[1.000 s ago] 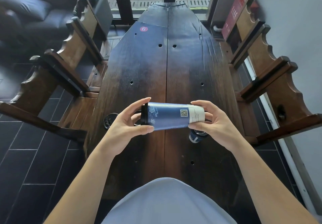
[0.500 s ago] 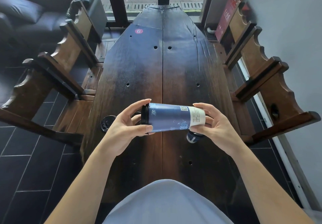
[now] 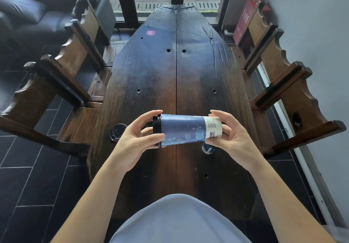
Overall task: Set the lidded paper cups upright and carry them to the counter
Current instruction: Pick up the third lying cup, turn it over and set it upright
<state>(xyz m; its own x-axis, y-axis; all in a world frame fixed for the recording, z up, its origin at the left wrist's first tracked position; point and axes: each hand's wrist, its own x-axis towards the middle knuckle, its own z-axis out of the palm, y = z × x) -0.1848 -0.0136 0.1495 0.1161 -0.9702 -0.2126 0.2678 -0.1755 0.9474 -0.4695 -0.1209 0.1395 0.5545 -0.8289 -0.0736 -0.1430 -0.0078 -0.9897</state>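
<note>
Blue cup (image 3: 184, 131): lidded, sideways in the air above surface (image 3: 175, 76) | left hand (image 3: 137, 140) fingers clamp lid end, right hand (image 3: 231, 138) fingers clamp base | second cup (image 3: 207, 148) below, partly hidden | uprighting unfinished, carrying not begun

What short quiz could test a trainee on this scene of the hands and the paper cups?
1. True or false: the blue cup in the hands is upright.
2. Which hand grips the end with the black lid? A. left hand B. right hand
3. Fill in: the red sticker on the wooden table shows the number ___.

Key: 1. False, it lies sideways above the table. 2. A. 3. 6.
</note>
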